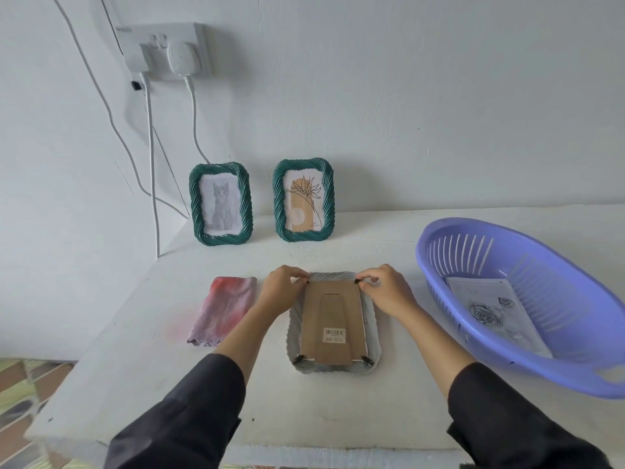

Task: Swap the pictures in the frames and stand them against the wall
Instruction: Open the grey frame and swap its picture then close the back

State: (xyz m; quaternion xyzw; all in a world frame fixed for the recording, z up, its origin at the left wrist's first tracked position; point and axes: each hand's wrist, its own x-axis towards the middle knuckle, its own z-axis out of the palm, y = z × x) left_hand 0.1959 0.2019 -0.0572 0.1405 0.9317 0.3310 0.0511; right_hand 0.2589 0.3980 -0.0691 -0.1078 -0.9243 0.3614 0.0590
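Currently the left hand [282, 292] and right hand [385, 292] pinch top clips [307, 281] on the face-down frame [374, 333], whose thin backing board [333, 316] probably bends: lift by edges.

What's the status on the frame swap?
Left hand, right hand pinch top clips of white frame, face down. Cat frame, flower frame stand at wall. Cloth, basket off to sides.

Frames [220, 204] [303, 200] [333, 313] x3, cloth [223, 309] x1, basket [473, 255] x1, loose pic [497, 313] x1.
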